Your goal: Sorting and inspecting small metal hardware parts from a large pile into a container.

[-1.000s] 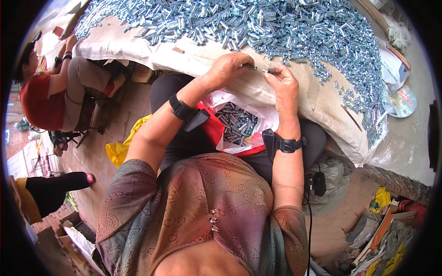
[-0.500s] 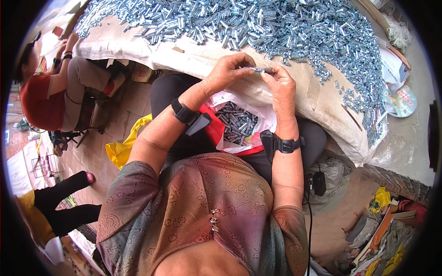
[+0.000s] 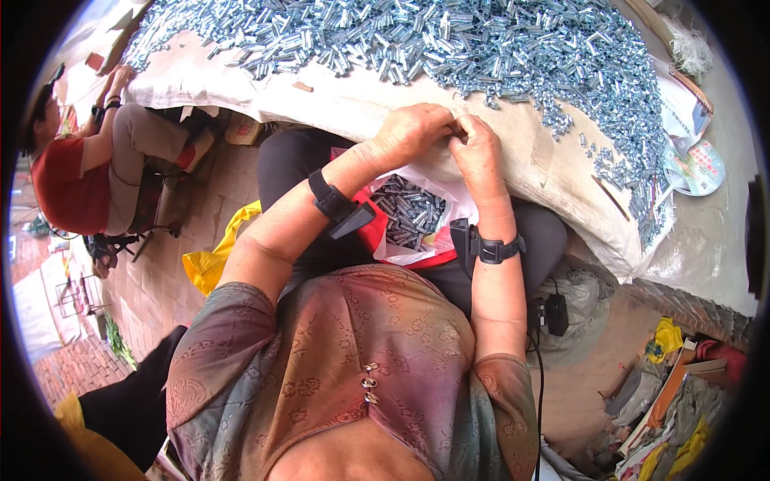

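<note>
My left hand (image 3: 413, 135) and my right hand (image 3: 479, 156) meet fingertip to fingertip above the near edge of a pale cloth-covered work surface (image 3: 345, 98). Both are closed in a pinch on a small metal tube, now hidden by the fingers; it showed between them half a second ago. Beyond them spreads a large heap of shiny bluish metal tubes (image 3: 449, 48). Below my hands, a red bag with a white plastic liner (image 3: 459, 196) sits in my lap, holding many darker small metal pieces (image 3: 409, 212).
A person in red (image 3: 72, 180) sits at the far left by the same surface. Another person's dark-clothed leg (image 3: 132, 405) shows lower left. Yellow cloth or plastic (image 3: 220, 248) lies beside my left leg. A black box with a cable (image 3: 555, 314) hangs by my right side; a round fan (image 3: 698, 170) lies at right.
My hands have lowered slightly toward me and drawn closer together, their fingers curling over the metal tube. The person at lower left has shifted nearer the bottom edge.
</note>
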A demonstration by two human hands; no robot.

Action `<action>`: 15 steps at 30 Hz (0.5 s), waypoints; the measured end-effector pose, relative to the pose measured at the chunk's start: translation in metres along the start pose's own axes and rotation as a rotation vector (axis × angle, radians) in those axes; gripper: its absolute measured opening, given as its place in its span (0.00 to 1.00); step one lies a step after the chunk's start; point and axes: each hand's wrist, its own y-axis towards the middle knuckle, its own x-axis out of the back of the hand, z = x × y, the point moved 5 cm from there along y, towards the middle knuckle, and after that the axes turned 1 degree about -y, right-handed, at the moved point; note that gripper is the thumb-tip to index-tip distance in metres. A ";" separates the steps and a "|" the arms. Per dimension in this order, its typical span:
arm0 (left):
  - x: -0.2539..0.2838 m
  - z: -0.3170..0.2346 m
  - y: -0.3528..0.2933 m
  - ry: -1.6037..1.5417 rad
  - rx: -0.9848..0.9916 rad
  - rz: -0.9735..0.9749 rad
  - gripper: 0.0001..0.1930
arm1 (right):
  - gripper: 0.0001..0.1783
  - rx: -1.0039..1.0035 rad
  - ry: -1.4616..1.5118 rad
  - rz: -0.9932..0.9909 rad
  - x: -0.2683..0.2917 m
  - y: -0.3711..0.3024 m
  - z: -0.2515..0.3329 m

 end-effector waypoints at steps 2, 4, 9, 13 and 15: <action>-0.003 -0.006 0.002 0.045 0.039 0.043 0.06 | 0.13 0.100 -0.228 0.013 0.010 0.003 0.010; -0.010 -0.016 0.007 0.215 -0.056 0.160 0.06 | 0.13 0.101 -0.334 -0.016 0.017 0.007 -0.002; -0.014 -0.012 0.009 0.188 -0.053 0.179 0.07 | 0.16 0.144 -0.584 -0.292 0.034 0.012 -0.012; 0.004 0.015 0.016 -0.072 0.163 -0.022 0.06 | 0.16 0.180 -0.636 -0.274 0.034 0.015 -0.011; 0.020 0.023 0.026 -0.085 0.252 -0.188 0.07 | 0.13 0.152 -0.662 -0.295 0.033 0.017 -0.014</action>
